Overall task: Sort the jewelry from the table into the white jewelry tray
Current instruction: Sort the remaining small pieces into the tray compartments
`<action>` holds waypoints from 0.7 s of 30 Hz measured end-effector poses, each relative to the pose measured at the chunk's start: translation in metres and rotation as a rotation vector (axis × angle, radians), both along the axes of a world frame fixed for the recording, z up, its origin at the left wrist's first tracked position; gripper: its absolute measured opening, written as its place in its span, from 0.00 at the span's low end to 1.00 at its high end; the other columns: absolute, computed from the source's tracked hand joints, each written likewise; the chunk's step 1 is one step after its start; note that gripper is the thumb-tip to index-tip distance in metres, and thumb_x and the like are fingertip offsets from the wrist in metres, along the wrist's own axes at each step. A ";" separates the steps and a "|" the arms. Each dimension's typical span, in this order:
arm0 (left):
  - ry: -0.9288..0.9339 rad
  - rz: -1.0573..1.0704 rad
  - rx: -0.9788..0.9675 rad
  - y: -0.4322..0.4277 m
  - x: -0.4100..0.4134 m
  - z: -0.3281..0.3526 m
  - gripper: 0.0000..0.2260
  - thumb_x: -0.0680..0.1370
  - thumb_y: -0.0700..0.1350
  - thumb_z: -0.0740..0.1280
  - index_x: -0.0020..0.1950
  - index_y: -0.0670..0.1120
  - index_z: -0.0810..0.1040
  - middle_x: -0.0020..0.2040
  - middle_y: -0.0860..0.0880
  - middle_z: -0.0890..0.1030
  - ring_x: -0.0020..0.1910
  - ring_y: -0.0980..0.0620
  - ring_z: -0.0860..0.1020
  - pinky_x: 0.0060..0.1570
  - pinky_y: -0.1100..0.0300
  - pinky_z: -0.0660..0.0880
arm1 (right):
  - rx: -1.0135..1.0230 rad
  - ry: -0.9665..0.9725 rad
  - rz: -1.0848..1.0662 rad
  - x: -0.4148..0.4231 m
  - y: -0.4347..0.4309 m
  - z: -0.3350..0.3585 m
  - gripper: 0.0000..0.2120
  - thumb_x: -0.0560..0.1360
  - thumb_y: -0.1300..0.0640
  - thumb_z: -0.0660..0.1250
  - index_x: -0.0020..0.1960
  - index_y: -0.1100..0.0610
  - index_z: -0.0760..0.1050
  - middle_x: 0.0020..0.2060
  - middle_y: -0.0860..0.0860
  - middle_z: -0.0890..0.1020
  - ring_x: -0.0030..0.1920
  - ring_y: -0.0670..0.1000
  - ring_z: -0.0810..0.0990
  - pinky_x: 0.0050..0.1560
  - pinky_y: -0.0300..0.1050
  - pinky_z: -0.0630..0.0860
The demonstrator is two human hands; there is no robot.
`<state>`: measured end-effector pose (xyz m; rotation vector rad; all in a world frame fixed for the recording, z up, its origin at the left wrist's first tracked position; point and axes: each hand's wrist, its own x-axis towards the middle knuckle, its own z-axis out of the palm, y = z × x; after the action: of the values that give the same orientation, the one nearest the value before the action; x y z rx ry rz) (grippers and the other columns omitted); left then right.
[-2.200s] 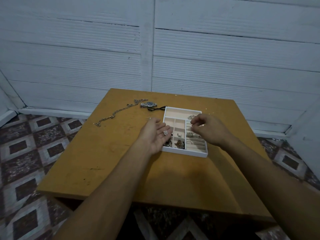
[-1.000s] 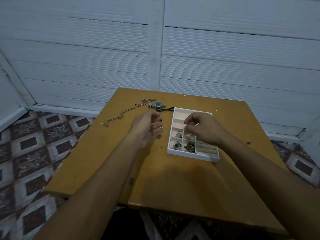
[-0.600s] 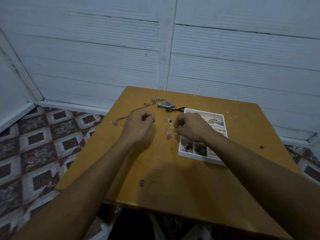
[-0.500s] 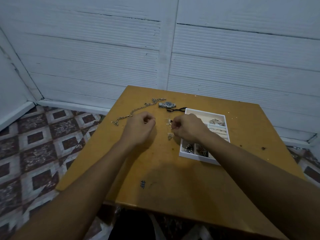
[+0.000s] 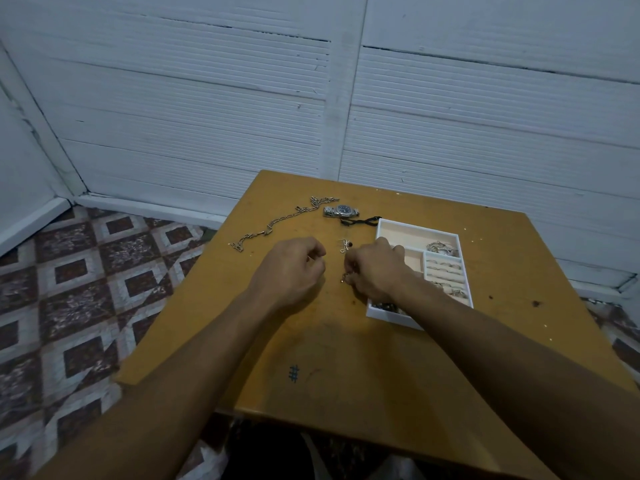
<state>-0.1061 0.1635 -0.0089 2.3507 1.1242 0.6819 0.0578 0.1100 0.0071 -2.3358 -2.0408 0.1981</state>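
Two hands out over the orange counter [image 5: 346, 358], both curled into loose fists, side by side and just left of the white jewelry tray [image 5: 417, 230]. Left hand [image 5: 289, 268] with fingers folded in toward the palm, can't tell if anything's inside. Right hand [image 5: 375, 270] with fingers pinched together on a small silvery piece [image 5: 345, 277] that pokes out at the thumb side, low over the counter, too small to say what kind. Right forearm crossing the tray's near left corner and hiding the small compartments there.

Tray sitting right of centre: big far compartment bare, a silver tangle [image 5: 441, 247] in the far right corner, rows of rings [image 5: 445, 271] tucked in the slotted section below it, some dark bits [image 5: 384, 307] peeking out at the near edge.

Still loose on the counter: a tiny earring-looking bit [image 5: 344, 244] just beyond the right hand's knuckles, a black cord [image 5: 360, 221] touching the tray's far left corner, a silver watch [image 5: 341, 211] beside that, and a long chain [image 5: 277, 223] trailing off to the left. Blue hash mark [image 5: 294, 373] scribbled near the front edge.
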 end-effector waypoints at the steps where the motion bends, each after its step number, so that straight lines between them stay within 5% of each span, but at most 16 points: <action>1: 0.002 -0.006 -0.007 -0.001 0.001 0.000 0.11 0.79 0.46 0.63 0.60 0.48 0.79 0.53 0.51 0.81 0.51 0.56 0.77 0.50 0.60 0.76 | 0.011 0.003 0.010 -0.001 -0.001 0.000 0.03 0.78 0.51 0.63 0.49 0.49 0.74 0.50 0.49 0.78 0.59 0.54 0.66 0.51 0.51 0.59; 9: -0.015 -0.011 -0.031 -0.009 0.000 0.005 0.11 0.79 0.45 0.63 0.60 0.47 0.79 0.53 0.51 0.81 0.51 0.57 0.77 0.51 0.60 0.76 | 0.105 0.195 0.011 -0.002 -0.015 0.003 0.03 0.77 0.54 0.61 0.46 0.51 0.68 0.40 0.50 0.78 0.48 0.53 0.72 0.53 0.52 0.65; 15: -0.105 0.008 -0.133 -0.020 0.000 0.007 0.09 0.79 0.44 0.64 0.58 0.47 0.80 0.50 0.52 0.81 0.50 0.56 0.77 0.48 0.65 0.74 | 0.134 0.462 0.013 -0.003 -0.032 0.026 0.03 0.78 0.55 0.65 0.50 0.53 0.77 0.39 0.47 0.79 0.38 0.50 0.79 0.32 0.36 0.68; 21: -0.256 0.025 -0.272 -0.038 0.009 0.005 0.07 0.79 0.44 0.65 0.55 0.49 0.80 0.48 0.54 0.81 0.47 0.59 0.77 0.42 0.72 0.70 | 0.115 0.493 0.029 0.003 -0.051 0.039 0.08 0.78 0.56 0.66 0.54 0.55 0.82 0.37 0.45 0.79 0.37 0.43 0.76 0.41 0.38 0.71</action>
<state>-0.0973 0.1256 -0.0034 1.9626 1.0601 0.7619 0.0610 0.0586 0.0457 -1.9426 -1.7879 0.5753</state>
